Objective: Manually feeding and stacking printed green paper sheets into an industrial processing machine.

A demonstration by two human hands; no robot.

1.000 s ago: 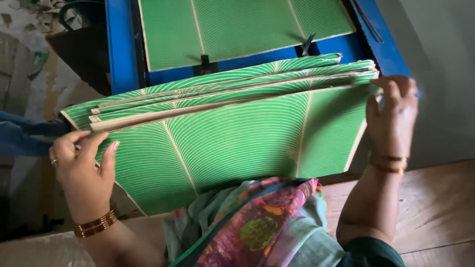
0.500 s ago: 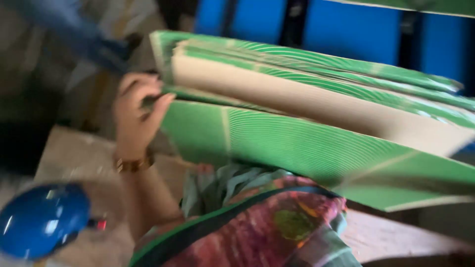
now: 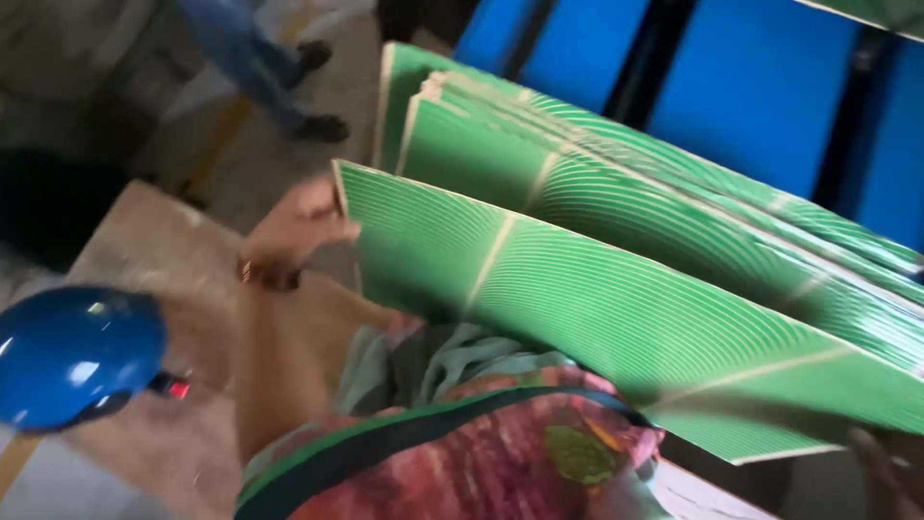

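A: Head view, upper half: what fills the frame?

B: A stack of green printed sheets (image 3: 616,289), each bearing fine pale curved lines and lighter straight ribs, like a banana-leaf pattern; the stack is held tilted, its high corner at upper left, its low edge running off the right side; the sheets fan apart slightly at the upper left edges; behind them stands a blue machine frame (image 3: 760,87) with dark uprights.

A: Head view, the hands?

B: The left hand (image 3: 298,226) grips the left edge of the nearest sheet, fingers (image 3: 332,231) curled and pinching that edge; a bangle (image 3: 269,276) circles the wrist; the image is motion-blurred, so single fingers are hard to separate; the right hand (image 3: 885,472) shows only as a sliver at the lower right corner, just under the stack's low edge; whether its fingers are spread or closed cannot be told.

A: Head view, lower half and margins?

B: A floral garment with a green band (image 3: 462,453) lies below the stack, close to the camera; a wooden table (image 3: 144,250) extends at left beneath the forearm; a glossy blue rounded object (image 3: 77,351) with a small red part sits at far left over the table; at top left, another person's legs in blue trousers and dark shoes (image 3: 289,87) stand on the floor, well apart from the stack.
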